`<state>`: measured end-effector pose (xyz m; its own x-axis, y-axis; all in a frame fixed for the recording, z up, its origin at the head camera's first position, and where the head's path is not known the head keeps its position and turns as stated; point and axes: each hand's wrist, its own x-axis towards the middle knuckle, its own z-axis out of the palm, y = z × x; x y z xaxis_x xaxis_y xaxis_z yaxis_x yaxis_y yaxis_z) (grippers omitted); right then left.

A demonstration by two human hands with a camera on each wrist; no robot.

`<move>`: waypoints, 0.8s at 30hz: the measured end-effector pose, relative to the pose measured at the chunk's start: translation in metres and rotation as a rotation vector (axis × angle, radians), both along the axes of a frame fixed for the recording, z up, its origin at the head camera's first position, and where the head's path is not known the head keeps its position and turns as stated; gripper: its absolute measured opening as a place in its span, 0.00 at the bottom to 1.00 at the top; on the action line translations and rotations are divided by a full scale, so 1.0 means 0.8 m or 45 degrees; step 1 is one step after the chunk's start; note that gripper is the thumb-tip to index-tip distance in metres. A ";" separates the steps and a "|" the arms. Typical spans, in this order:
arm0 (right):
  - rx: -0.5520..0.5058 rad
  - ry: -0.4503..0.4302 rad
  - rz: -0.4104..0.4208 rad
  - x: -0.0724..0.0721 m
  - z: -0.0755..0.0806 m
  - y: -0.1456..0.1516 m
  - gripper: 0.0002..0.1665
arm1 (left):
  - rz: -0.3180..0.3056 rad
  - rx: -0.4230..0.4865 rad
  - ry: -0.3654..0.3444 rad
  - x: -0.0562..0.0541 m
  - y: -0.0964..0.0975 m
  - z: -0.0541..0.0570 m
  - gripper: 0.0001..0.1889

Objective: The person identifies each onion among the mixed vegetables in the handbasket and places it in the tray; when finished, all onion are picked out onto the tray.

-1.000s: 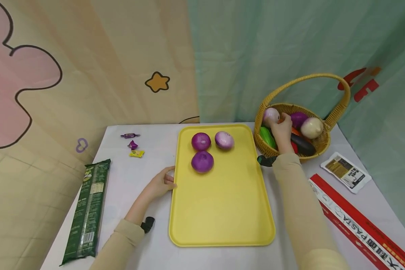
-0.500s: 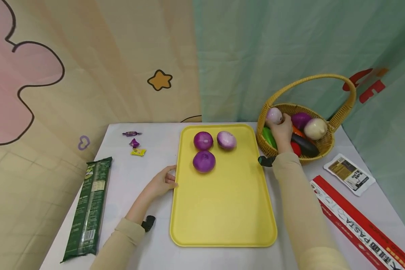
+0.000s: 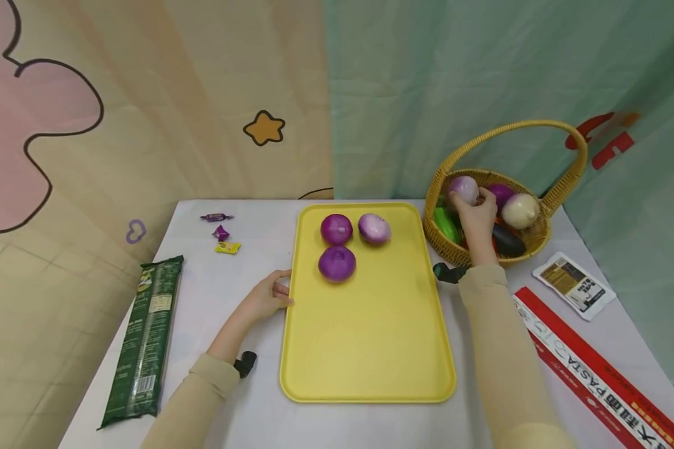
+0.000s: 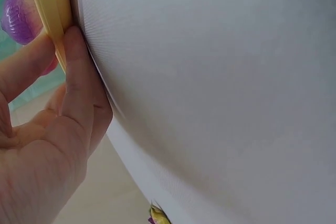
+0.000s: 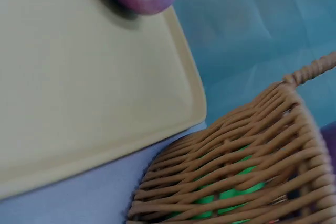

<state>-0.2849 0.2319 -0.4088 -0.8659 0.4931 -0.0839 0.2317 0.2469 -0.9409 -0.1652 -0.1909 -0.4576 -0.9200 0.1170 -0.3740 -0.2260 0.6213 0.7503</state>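
My left hand [image 3: 265, 297] pinches the left rim of the yellow tray [image 3: 371, 349]; in the left wrist view the thumb lies on one side of the rim and fingers on the other. Three onions rest at the tray's far end: two dark purple onions [image 3: 336, 230] and a paler onion [image 3: 374, 229]. At the wicker basket [image 3: 455, 252] my right hand [image 3: 477, 218] grips a pale purple onion [image 3: 463, 188] by its near side, just over the contents. The right wrist view shows the basket's woven wall but not the hand.
The basket also holds a green vegetable [image 3: 445, 226], a purple onion [image 3: 501, 194], a white onion [image 3: 520, 211] and an eggplant [image 3: 508, 241], under a tall handle [image 3: 517, 126]. Right lie a white pouch [image 3: 574, 285] and pasta box [image 3: 601, 374]; left, candies [image 3: 221, 233] and a green packet [image 3: 143, 343].
My right hand has lifted the pale onion slightly and shifted it a little to the right in the basket. The left hand stays on the tray rim. The head view has shifted slightly.
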 end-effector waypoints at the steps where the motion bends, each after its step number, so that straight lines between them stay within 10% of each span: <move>1: -0.025 -0.002 0.002 0.006 0.005 0.000 0.48 | 0.000 0.004 -0.003 0.000 0.000 0.000 0.36; 12: -0.167 -0.108 0.139 0.101 0.043 -0.022 0.51 | -0.007 0.027 0.019 0.002 0.001 -0.001 0.36; 17: -0.105 -0.083 0.349 0.131 0.024 -0.055 0.51 | -0.011 0.005 0.029 0.001 0.000 0.004 0.36; 24: -0.004 -0.096 0.535 0.127 -0.016 -0.101 0.52 | -0.015 0.008 0.011 0.002 0.001 0.001 0.36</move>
